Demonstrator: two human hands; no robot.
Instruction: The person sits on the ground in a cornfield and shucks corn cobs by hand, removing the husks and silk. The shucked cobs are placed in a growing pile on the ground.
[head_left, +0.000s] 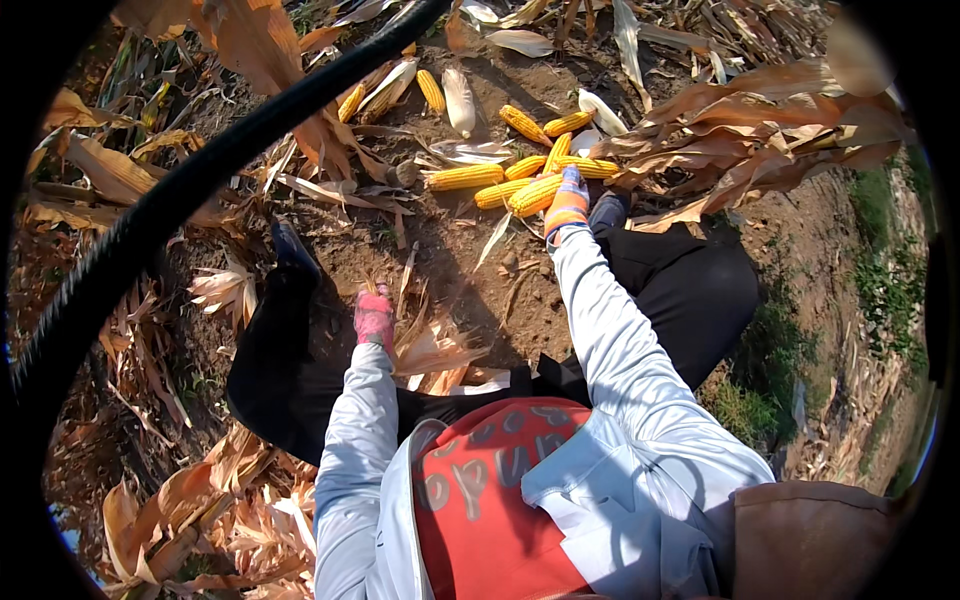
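Observation:
My right hand (568, 201), in an orange and blue striped glove, has its fingers around the end of a husked yellow corn cob (535, 195). That cob lies at the near edge of a loose group of husked ears, among them a long cob (465, 177) on the left and another cob (524, 124) farther off. My left hand (374, 318), in a pink glove, is low over the soil and closed on a bit of dry husk (371, 287). Loose pale husks (439, 349) lie just right of it. Past the group sits an ear in its pale husk (458, 103).
Dry corn stalks and leaves (757, 135) are heaped at the right, and more dry leaves (112, 169) cover the left. Discarded husks (255, 525) lie at lower left. My bent legs (675, 292) flank the bare soil. A dark strap (225, 157) crosses the upper left view.

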